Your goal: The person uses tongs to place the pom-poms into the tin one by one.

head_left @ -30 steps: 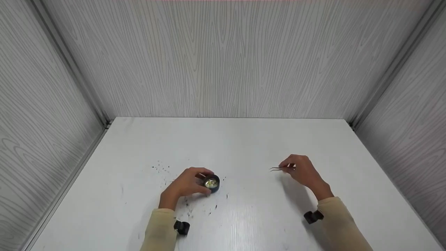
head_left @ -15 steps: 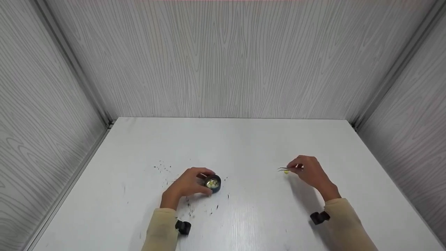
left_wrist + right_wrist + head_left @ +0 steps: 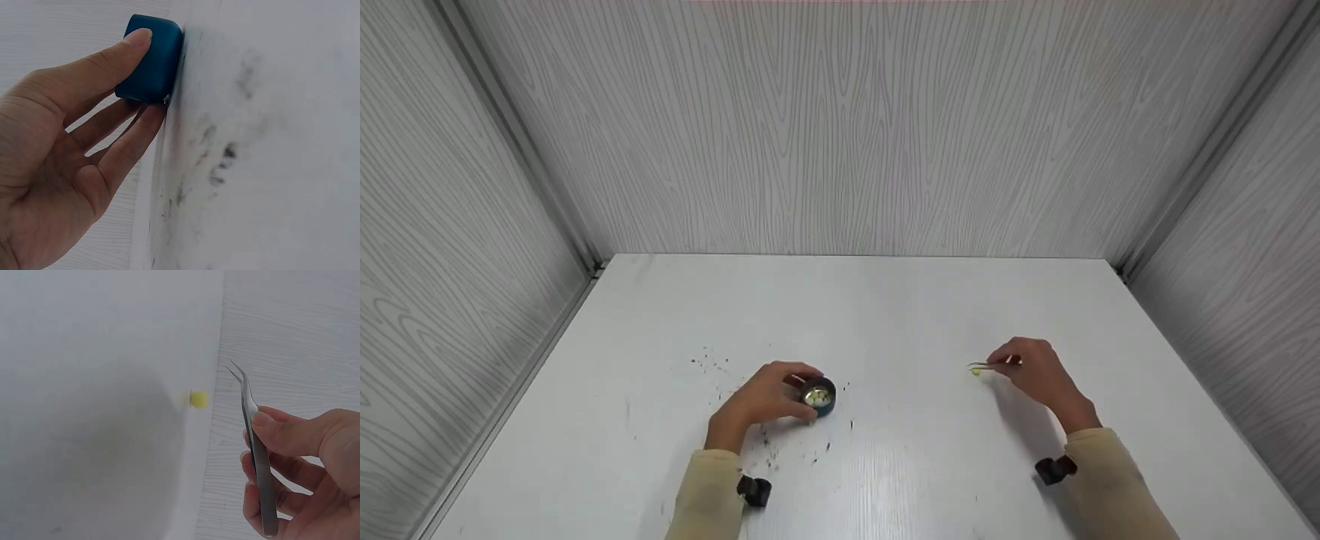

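While no writing shows, left hand [image 3: 761, 399] gripping blue cup [image 3: 817, 395], right hand [image 3: 1039, 375] pinching tweezers [image 3: 986, 366].

Enclosed test booth, white table [image 3: 885, 300], grey wood-grain panel walls [image 3: 840, 127], metal corner rails [image 3: 510, 142]

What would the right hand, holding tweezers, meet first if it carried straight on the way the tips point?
Probably the small yellow bead on the table: it lies just beyond the tips of the tweezers held by the right hand. How high the tips are above it is unclear.
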`<state>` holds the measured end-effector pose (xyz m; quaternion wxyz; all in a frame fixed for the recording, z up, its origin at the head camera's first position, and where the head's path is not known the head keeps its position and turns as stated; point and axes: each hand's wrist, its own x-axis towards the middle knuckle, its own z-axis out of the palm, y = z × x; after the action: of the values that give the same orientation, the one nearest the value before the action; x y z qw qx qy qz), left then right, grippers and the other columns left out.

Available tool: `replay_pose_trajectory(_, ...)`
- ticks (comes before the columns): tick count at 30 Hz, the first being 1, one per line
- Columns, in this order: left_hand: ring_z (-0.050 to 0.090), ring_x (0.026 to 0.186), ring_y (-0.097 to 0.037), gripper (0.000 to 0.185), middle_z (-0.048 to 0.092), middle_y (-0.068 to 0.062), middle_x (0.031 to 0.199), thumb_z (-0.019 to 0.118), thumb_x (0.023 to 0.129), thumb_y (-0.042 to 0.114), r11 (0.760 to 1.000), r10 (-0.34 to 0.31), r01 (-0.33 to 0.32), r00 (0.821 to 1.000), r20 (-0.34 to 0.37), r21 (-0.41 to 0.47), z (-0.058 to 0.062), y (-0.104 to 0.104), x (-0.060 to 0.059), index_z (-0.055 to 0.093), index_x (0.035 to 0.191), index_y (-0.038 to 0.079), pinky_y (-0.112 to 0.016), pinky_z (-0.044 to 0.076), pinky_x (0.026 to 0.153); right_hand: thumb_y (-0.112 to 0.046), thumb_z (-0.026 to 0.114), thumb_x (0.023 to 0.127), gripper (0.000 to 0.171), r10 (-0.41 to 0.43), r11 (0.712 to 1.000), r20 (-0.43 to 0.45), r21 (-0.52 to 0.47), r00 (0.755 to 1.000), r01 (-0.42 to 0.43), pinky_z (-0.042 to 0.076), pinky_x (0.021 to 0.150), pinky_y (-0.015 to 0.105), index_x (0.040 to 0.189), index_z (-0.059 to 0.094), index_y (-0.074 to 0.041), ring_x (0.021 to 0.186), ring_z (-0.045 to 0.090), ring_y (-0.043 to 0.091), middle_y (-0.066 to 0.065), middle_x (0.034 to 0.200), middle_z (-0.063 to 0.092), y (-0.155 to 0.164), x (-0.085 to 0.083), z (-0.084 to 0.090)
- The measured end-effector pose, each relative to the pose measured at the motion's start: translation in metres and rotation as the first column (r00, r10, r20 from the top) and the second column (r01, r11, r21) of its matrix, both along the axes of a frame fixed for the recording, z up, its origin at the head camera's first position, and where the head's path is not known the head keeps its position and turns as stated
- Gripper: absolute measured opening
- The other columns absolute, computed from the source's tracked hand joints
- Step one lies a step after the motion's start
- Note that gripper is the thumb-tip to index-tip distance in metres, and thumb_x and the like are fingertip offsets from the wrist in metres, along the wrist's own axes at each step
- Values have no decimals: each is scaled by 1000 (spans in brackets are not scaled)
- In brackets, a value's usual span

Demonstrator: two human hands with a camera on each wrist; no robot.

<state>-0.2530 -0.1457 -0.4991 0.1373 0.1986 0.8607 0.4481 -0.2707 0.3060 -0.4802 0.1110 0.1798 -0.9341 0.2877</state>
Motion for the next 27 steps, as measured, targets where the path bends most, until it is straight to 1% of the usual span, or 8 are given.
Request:
replay_pose_trajectory(6, 64, 125, -34, 59, 69, -8, 134, 90, 80, 15, 1000, -7, 7, 1000, -9, 4, -1, -1, -1, 67, 134, 14, -54, 52, 106, 8, 78, 84, 15, -23, 1000, 29, 14, 999, 23, 52, 68, 24, 90, 82, -5, 79, 67, 21, 10, 87, 76, 4, -1, -2)
replay_pose_trajectory(18, 64, 125, -34, 59, 69, -8, 134, 90, 79, 14, 1000, -1, 1, 1000, 6, 15, 3, 0, -1, 67, 134, 14, -54, 52, 107, 7, 78, 84, 13, -43, 998, 24, 37, 999, 43, 51, 69, 25, 91, 82, -3, 80, 67, 23, 11, 88, 76, 10, -2, 0)
replay_pose_trajectory(23, 64, 125, -34, 59, 69, -8, 134, 90, 80, 15, 1000, -2, 2, 1000, 3, 9, 2, 0, -1, 67, 134, 14, -54, 52, 107, 7, 78, 84, 13, -53, 998, 31, 44, 998, 51, 49, 68, 25, 92, 82, -3, 79, 65, 21, 11, 88, 76, 12, -2, 1)
replay_pose_trajectory(27, 64, 124, -34, 58, 70, -7, 131, 90, 79, 15, 1000, 6, -6, 1000, 4, 3, 1, 0, 0, 68, 133, 15, -54, 52, 106, 7, 78, 84, 13, -58, 998, 39, 40, 998, 57, 50, 67, 25, 91, 81, -2, 79, 66, 22, 12, 88, 76, 15, -2, -2)
